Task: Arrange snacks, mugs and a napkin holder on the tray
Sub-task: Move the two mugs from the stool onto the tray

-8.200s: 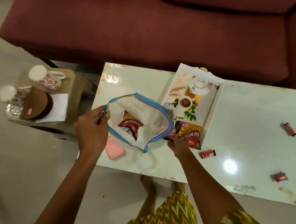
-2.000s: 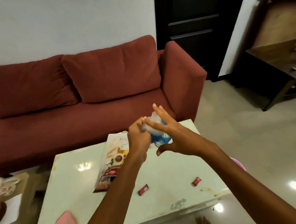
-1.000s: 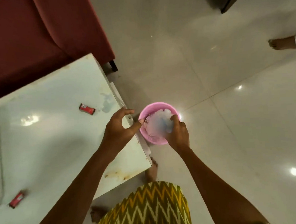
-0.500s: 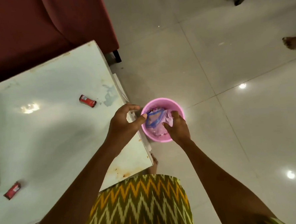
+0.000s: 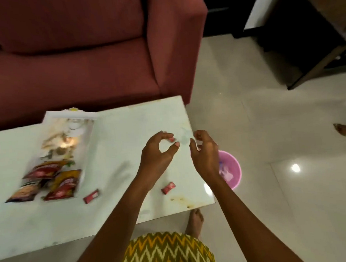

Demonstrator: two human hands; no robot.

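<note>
Head view, looking down over the bench.

Hands: both are raised over the bench's right end, near its edge. The left hand has thumb and forefinger curled toward each other in a loose ring with a gap between the tips; nothing is held. A small red candy lies on the bench just past those fingertips, so the curl reads as a pinch being shaped for it. The right hand is half open, fingers bent, also empty as far as can be seen.

Tray: lies flat on the left half of the bench, long side running away from the person. Its floor carries a printed picture, blurred here. Three snack packets sit at the near end: a red one, a yellow and red one beside it, and a darker one at the near left corner, overlapping slightly. The far end is unoccupied, probably kept free for the mugs and napkin holder, neither of which is in view.

Loose items: two more wrapped candies on the bench, one just off the tray's near right corner, one under the left forearm, well apart from each other. Judgement: these three are the next to be gathered.

A pink bin stands on the floor beside the bench's right edge, with crumpled wrapping inside.
</note>
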